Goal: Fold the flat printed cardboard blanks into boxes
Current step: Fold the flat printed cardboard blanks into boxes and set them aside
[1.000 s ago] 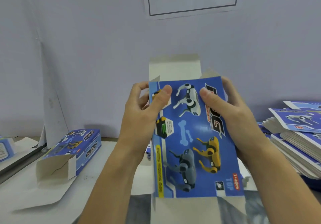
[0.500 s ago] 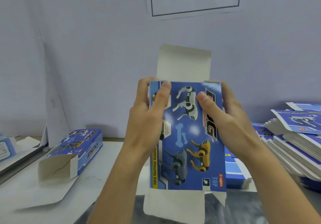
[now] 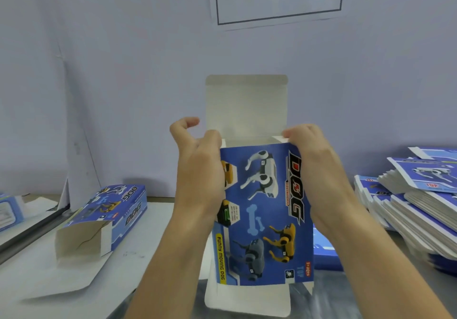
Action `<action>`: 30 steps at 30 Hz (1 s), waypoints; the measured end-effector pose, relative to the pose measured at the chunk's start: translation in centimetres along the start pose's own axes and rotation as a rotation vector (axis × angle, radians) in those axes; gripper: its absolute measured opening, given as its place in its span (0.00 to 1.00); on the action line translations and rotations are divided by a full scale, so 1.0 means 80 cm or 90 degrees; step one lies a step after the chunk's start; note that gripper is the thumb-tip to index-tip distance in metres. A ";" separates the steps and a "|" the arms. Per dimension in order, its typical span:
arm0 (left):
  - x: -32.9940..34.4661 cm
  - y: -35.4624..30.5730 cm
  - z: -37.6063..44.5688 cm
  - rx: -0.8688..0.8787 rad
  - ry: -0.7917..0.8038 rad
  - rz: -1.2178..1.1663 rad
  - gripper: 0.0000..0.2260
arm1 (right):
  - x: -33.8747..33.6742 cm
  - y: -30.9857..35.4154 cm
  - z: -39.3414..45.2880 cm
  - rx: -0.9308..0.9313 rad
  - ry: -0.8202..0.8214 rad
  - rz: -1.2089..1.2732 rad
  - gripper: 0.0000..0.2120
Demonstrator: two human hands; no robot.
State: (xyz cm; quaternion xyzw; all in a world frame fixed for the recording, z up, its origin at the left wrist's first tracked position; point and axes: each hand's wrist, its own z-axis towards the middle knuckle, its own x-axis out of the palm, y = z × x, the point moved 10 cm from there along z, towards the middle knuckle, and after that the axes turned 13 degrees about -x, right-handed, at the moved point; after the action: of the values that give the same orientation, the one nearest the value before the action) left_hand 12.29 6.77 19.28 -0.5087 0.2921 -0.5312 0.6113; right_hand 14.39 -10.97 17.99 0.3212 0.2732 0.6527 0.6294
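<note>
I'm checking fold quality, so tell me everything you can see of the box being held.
The box is blue printed cardboard with toy dogs and "DOG" lettering, white inside. It is held upright in the air, opened into a tube, long white flaps sticking out above and below. The left hand and right hand grip its upper sides.

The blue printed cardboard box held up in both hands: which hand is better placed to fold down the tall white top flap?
Probably the left hand: its fingers curl free beside the white top flap, while the right hand grips the blue printed cardboard box.
</note>
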 end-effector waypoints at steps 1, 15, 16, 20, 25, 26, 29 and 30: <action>0.004 0.000 -0.001 -0.002 0.015 0.000 0.13 | -0.003 -0.003 0.000 0.009 -0.012 0.011 0.14; -0.010 -0.022 -0.012 0.132 0.003 -0.063 0.16 | 0.016 0.008 -0.008 -0.028 0.057 0.257 0.20; -0.006 -0.024 -0.013 0.141 0.023 -0.051 0.14 | 0.014 0.007 -0.007 -0.040 0.063 0.209 0.18; 0.009 -0.024 -0.012 0.169 0.073 0.024 0.11 | 0.010 0.010 -0.002 -0.069 0.063 0.144 0.11; 0.015 -0.026 -0.017 0.182 0.092 0.038 0.08 | 0.008 0.011 0.000 -0.095 0.044 0.138 0.09; 0.014 -0.027 -0.017 0.188 0.087 0.047 0.08 | 0.007 0.010 0.001 -0.095 0.040 0.140 0.09; 0.015 -0.023 -0.016 0.174 0.104 0.032 0.08 | 0.003 0.006 0.001 -0.080 0.032 0.151 0.07; 0.015 -0.021 -0.015 0.167 0.113 0.025 0.07 | 0.001 0.005 0.001 -0.072 0.029 0.156 0.07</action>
State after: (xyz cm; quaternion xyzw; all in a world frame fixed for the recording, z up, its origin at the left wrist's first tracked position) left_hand 10.92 5.36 20.70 -0.3695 0.2829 -0.5960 0.6544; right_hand 14.24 -10.90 18.36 0.3013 0.2087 0.7460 0.5561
